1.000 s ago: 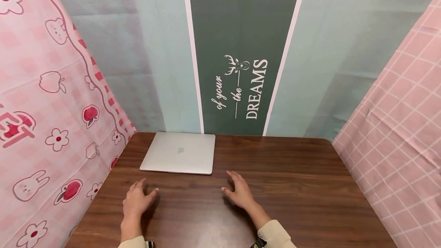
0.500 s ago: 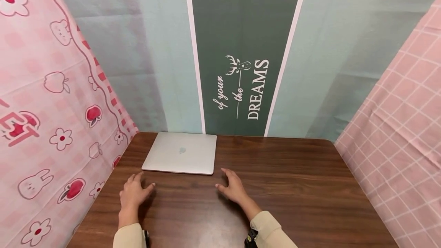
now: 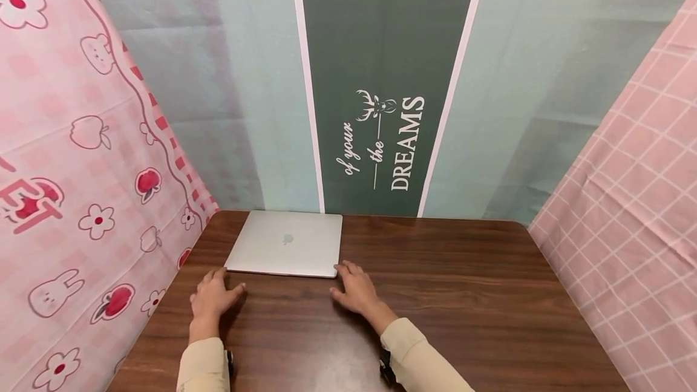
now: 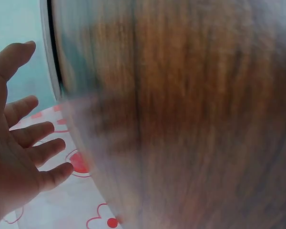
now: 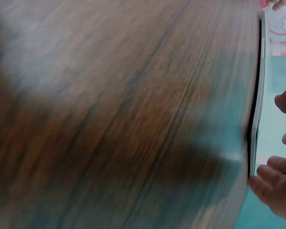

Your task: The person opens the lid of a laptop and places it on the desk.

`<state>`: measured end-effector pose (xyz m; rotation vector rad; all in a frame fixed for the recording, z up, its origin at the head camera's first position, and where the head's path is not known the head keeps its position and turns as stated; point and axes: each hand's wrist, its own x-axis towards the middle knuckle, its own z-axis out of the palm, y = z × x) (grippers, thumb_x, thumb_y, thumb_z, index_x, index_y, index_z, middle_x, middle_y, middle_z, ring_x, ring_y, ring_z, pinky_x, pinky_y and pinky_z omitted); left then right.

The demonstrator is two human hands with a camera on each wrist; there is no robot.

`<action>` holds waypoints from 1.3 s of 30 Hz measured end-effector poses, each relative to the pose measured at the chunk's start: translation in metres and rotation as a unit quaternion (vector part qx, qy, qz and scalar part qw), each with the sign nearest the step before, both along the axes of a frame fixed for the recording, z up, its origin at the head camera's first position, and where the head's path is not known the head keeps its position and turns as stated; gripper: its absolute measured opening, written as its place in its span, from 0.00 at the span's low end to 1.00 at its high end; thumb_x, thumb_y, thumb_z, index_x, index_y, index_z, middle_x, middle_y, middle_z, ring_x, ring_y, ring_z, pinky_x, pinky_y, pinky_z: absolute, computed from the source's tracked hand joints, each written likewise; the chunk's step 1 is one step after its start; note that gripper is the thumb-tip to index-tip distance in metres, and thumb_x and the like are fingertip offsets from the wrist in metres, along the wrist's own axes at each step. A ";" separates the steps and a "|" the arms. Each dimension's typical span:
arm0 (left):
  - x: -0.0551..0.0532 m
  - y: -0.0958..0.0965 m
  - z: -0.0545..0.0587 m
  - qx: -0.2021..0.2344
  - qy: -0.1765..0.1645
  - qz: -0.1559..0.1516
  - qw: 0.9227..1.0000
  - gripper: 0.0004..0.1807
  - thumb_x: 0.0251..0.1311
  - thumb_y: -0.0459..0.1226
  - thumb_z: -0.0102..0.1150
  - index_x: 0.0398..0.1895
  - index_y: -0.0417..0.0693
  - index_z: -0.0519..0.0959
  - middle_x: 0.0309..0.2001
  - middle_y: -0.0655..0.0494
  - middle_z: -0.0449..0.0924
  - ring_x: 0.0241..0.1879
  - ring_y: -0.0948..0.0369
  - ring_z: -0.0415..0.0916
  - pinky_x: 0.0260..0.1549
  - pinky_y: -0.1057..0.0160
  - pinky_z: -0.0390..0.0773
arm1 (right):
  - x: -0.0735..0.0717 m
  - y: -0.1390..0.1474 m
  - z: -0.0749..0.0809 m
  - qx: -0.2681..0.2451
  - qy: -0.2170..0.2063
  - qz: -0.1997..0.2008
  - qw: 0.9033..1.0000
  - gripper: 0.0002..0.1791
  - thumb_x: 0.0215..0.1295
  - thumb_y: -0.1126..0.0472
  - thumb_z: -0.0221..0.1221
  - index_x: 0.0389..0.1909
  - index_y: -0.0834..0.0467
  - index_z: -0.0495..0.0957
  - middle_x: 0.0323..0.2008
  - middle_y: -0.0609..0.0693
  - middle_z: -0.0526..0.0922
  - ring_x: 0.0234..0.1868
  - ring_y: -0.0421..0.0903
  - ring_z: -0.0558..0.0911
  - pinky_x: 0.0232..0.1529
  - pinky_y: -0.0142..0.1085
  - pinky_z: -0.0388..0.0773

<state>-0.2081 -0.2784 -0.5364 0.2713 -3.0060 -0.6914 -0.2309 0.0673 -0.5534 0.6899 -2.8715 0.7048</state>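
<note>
A closed silver laptop (image 3: 285, 244) with an apple logo lies flat at the back left of the wooden table (image 3: 446, 295). My left hand (image 3: 210, 296) is at its front left corner, fingers spread and fingertips right at the edge. At the front right corner is my right hand (image 3: 356, 288), its fingertips meeting the laptop's side and its thumb apart. In the left wrist view the left hand (image 4: 19, 129) shows loosely extended fingers near the laptop's thin edge (image 4: 51, 52). The right wrist view has the right hand (image 5: 279, 176) beside that same thin edge (image 5: 257, 109).
A pale green and dark green cloth (image 3: 381, 35) with white lettering hangs behind the table. Pink printed cloth (image 3: 98, 156) borders the left side, and pink checked cloth (image 3: 637, 198) the right. Both wrists carry dark straps.
My right hand has moved left and forward to the laptop's front right corner. My left hand has edged forward to the front left corner. The laptop stays in place.
</note>
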 end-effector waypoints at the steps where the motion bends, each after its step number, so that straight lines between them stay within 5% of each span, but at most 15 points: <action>1: -0.002 0.000 0.000 0.002 -0.002 0.000 1.000 0.41 0.52 0.52 0.60 0.61 0.32 0.62 0.60 0.27 0.57 0.54 0.29 0.58 0.42 0.31 0.59 | -0.001 -0.002 -0.001 -0.006 -0.003 0.002 1.000 0.30 0.57 0.52 0.61 0.59 0.61 0.69 0.58 0.63 0.68 0.58 0.59 0.68 0.51 0.52 0.68; 6: -0.011 0.000 -0.003 0.004 -0.003 -0.005 1.000 0.42 0.53 0.48 0.60 0.63 0.29 0.59 0.58 0.22 0.57 0.52 0.28 0.59 0.42 0.31 0.61 | -0.007 -0.011 -0.007 -0.111 -0.027 0.000 0.993 0.29 0.55 0.59 0.63 0.57 0.67 0.70 0.53 0.65 0.71 0.55 0.60 0.71 0.52 0.48 0.68; 10: -0.019 0.001 -0.010 0.029 0.005 -0.003 1.000 0.42 0.53 0.46 0.61 0.63 0.28 0.57 0.57 0.21 0.57 0.51 0.27 0.60 0.43 0.32 0.63 | -0.010 -0.018 -0.011 -0.221 -0.077 -0.027 0.972 0.29 0.53 0.64 0.64 0.55 0.71 0.70 0.49 0.66 0.74 0.50 0.60 0.74 0.48 0.47 0.72; 13: -0.025 0.001 -0.015 0.059 0.015 0.016 0.998 0.41 0.52 0.44 0.61 0.63 0.27 0.58 0.57 0.21 0.58 0.52 0.27 0.58 0.47 0.33 0.61 | -0.010 -0.021 -0.013 -0.256 -0.114 -0.040 0.959 0.30 0.52 0.65 0.64 0.57 0.70 0.69 0.49 0.67 0.74 0.49 0.59 0.75 0.45 0.45 0.74; 24: -0.041 0.008 -0.016 0.170 -0.008 0.088 0.981 0.48 0.50 0.45 0.63 0.67 0.31 0.50 0.63 0.26 0.52 0.59 0.29 0.46 0.51 0.33 0.48 | -0.011 -0.023 -0.018 -0.252 -0.094 -0.067 0.961 0.32 0.44 0.69 0.65 0.54 0.72 0.70 0.45 0.64 0.75 0.46 0.57 0.77 0.45 0.42 0.75; 29: -0.041 0.010 -0.023 0.195 0.027 0.114 0.974 0.48 0.48 0.42 0.66 0.68 0.33 0.50 0.65 0.28 0.52 0.60 0.30 0.45 0.51 0.33 0.46 | -0.009 -0.023 -0.021 -0.242 -0.108 -0.059 0.962 0.34 0.45 0.67 0.66 0.56 0.70 0.69 0.49 0.64 0.74 0.47 0.58 0.77 0.47 0.44 0.74; 39: -0.037 0.012 -0.024 0.188 0.038 0.096 0.977 0.47 0.46 0.38 0.66 0.65 0.24 0.52 0.59 0.22 0.51 0.58 0.30 0.48 0.55 0.37 0.50 | -0.006 -0.024 -0.025 -0.233 -0.087 -0.068 0.966 0.32 0.44 0.66 0.67 0.54 0.69 0.70 0.50 0.61 0.74 0.43 0.56 0.77 0.45 0.43 0.73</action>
